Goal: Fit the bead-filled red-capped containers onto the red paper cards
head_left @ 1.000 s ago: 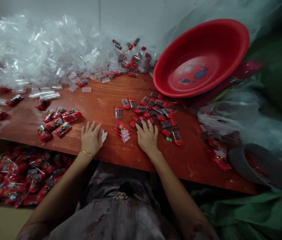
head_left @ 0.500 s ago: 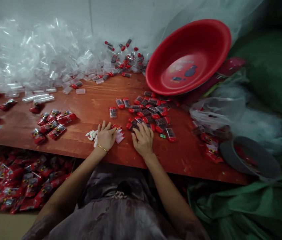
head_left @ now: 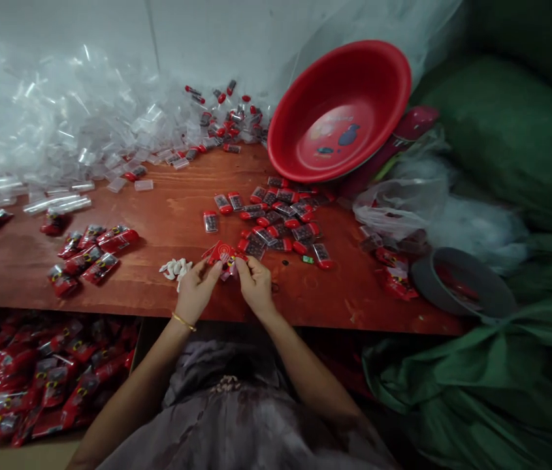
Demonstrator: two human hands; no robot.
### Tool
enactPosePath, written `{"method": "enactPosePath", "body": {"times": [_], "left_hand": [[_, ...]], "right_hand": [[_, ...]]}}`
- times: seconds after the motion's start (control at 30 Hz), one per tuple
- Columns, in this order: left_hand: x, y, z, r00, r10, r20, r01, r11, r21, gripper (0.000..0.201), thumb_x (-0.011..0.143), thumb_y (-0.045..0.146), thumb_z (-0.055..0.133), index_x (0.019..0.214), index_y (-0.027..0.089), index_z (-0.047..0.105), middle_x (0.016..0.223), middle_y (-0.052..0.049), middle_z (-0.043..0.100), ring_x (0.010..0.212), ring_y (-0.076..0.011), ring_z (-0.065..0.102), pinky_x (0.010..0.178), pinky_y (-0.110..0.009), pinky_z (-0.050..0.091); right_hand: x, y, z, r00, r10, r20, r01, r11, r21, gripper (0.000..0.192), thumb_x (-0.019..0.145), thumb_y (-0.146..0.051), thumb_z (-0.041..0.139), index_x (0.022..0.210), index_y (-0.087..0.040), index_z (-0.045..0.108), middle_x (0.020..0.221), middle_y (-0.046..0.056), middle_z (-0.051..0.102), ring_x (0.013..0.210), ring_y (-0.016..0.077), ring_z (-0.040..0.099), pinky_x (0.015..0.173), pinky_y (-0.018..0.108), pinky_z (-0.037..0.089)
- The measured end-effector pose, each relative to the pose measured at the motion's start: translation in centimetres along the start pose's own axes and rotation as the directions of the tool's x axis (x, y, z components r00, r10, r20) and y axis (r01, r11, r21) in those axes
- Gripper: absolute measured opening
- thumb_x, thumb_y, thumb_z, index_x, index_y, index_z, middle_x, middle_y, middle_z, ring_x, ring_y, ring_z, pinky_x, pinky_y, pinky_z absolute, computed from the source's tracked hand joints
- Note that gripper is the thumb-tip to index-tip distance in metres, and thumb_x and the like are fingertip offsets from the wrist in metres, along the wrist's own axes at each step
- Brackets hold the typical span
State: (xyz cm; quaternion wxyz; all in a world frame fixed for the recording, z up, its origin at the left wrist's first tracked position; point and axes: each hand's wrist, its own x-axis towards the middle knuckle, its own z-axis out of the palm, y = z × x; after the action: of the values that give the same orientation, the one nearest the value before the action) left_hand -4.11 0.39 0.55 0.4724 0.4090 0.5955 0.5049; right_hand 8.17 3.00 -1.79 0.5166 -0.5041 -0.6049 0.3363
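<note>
My left hand (head_left: 196, 287) and my right hand (head_left: 257, 285) are closed, thumbs towards each other, on a small printed red packet (head_left: 224, 250) near the table's front edge. Its red printed face with a ring design shows above the fingers; the lower part is partly covered. A crumpled white scrap (head_left: 176, 269) lies just left of my left hand. Beyond my right hand is a pile of small clear tubes with red caps and dark contents (head_left: 276, 215), several of them loose at its edges. To the left lies a group of filled red packets (head_left: 90, 254).
A red basin (head_left: 339, 111) leans at the back right. Clear plastic tubes (head_left: 60, 117) are heaped along the back left. A box of filled red packets (head_left: 45, 378) sits below the table at left. A grey bowl (head_left: 462, 284) and green cloth (head_left: 471, 378) are at right.
My left hand has gone from lying spread on the table to pinching the red packet. My right hand has left the capped tubes and come left to the packet. The view has shifted slightly.
</note>
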Motion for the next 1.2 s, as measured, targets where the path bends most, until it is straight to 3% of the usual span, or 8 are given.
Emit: {"method": "enactPosePath", "body": {"times": [0.13, 0.43, 0.63, 0.73, 0.87, 0.97, 1.07, 1.2], "left_hand": [[-1.1, 0.0, 0.6, 0.954, -0.292, 0.068, 0.298, 0.898, -0.324, 0.046, 0.053, 0.049, 0.079, 0.08, 0.013, 0.069, 0.08, -0.007, 0.07, 0.068, -0.0164, 0.064, 0.055, -0.023, 0.05], [-0.3, -0.2, 1.3, 0.925, -0.379, -0.002, 0.326, 0.797, -0.508, 0.044, 0.042, 0.037, 0.086, 0.073, 0.013, 0.066, 0.071, -0.002, 0.069, 0.063, -0.0128, 0.063, 0.061, -0.024, 0.05], [0.9, 0.1, 0.1, 0.898, -0.436, 0.053, 0.392, 0.742, -0.544, 0.037, 0.047, 0.032, 0.086, 0.069, 0.015, 0.062, 0.066, 0.0, 0.068, 0.057, -0.0115, 0.063, 0.061, -0.025, 0.052], [0.8, 0.4, -0.2, 0.875, -0.463, 0.141, 0.455, 0.69, -0.563, 0.036, 0.05, 0.035, 0.085, 0.067, 0.015, 0.06, 0.066, -0.001, 0.068, 0.062, -0.0143, 0.065, 0.063, -0.026, 0.051], [0.4, 0.5, -0.3, 0.856, -0.466, 0.224, 0.505, 0.664, -0.552, 0.035, 0.054, 0.037, 0.082, 0.071, 0.016, 0.061, 0.073, -0.005, 0.071, 0.072, -0.0183, 0.068, 0.067, -0.028, 0.051], [0.0, 0.5, -0.3, 0.861, -0.452, 0.234, 0.503, 0.683, -0.53, 0.036, 0.055, 0.038, 0.082, 0.074, 0.015, 0.062, 0.077, -0.007, 0.072, 0.073, -0.0186, 0.068, 0.066, -0.027, 0.05], [-0.3, 0.5, 0.0, 0.874, -0.42, 0.244, 0.484, 0.713, -0.508, 0.039, 0.051, 0.038, 0.084, 0.073, 0.014, 0.062, 0.074, -0.006, 0.071, 0.069, -0.0176, 0.068, 0.066, -0.027, 0.05], [-1.0, 0.6, 0.7, 0.891, -0.377, 0.253, 0.454, 0.76, -0.465, 0.042, 0.046, 0.038, 0.086, 0.073, 0.013, 0.065, 0.072, -0.005, 0.071, 0.063, -0.0146, 0.065, 0.065, -0.026, 0.05]], "right_hand": [[-1.4, 0.5, -0.2, 0.997, -0.068, -0.022, 0.064, 0.984, -0.166, 0.037, 0.09, -0.036, 0.041, 0.057, -0.02, 0.044, 0.053, -0.004, 0.046, 0.052, 0.0099, 0.043, 0.053, 0.022, 0.034], [-1.0, 0.9, -0.6, 0.975, -0.171, 0.14, 0.201, 0.95, -0.24, 0.034, 0.094, -0.031, 0.033, 0.073, -0.02, 0.058, 0.07, 0.003, 0.061, 0.067, 0.0144, 0.055, 0.064, 0.026, 0.043], [3.3, 3.0, -3.2, 0.953, -0.139, 0.27, 0.298, 0.599, -0.743, 0.031, 0.087, -0.033, 0.05, 0.109, -0.015, 0.06, 0.112, 0.014, 0.063, 0.097, 0.0281, 0.053, 0.083, 0.041, 0.04], [4.3, 4.2, -3.8, 0.947, -0.097, 0.305, 0.311, 0.505, -0.805, 0.03, 0.085, -0.022, 0.05, 0.113, -0.015, 0.058, 0.115, 0.015, 0.062, 0.096, 0.0287, 0.053, 0.083, 0.042, 0.039], [3.1, 4.3, -5.1, 0.962, -0.049, 0.267, 0.216, 0.735, -0.643, 0.024, 0.085, -0.023, 0.047, 0.103, -0.014, 0.059, 0.099, 0.015, 0.066, 0.087, 0.0255, 0.06, 0.077, 0.039, 0.045], [0.9, 2.7, -6.7, 0.947, 0.102, 0.305, -0.038, 0.978, -0.207, 0.028, 0.088, -0.036, 0.044, 0.105, -0.017, 0.055, 0.085, 0.007, 0.067, 0.063, 0.0169, 0.065, 0.061, 0.031, 0.05], [-1.5, 0.5, -8.1, 0.874, 0.233, 0.427, -0.319, 0.937, 0.142, 0.03, 0.085, -0.044, 0.048, 0.101, -0.019, 0.055, 0.074, 0.0, 0.066, 0.044, 0.0108, 0.059, 0.05, 0.026, 0.05], [-3.5, -1.2, -9.0, 0.852, 0.339, 0.398, -0.451, 0.862, 0.232, 0.035, 0.078, -0.047, 0.059, 0.095, -0.017, 0.059, 0.057, -0.004, 0.059, 0.037, 0.0076, 0.053, 0.038, 0.018, 0.042]]}}
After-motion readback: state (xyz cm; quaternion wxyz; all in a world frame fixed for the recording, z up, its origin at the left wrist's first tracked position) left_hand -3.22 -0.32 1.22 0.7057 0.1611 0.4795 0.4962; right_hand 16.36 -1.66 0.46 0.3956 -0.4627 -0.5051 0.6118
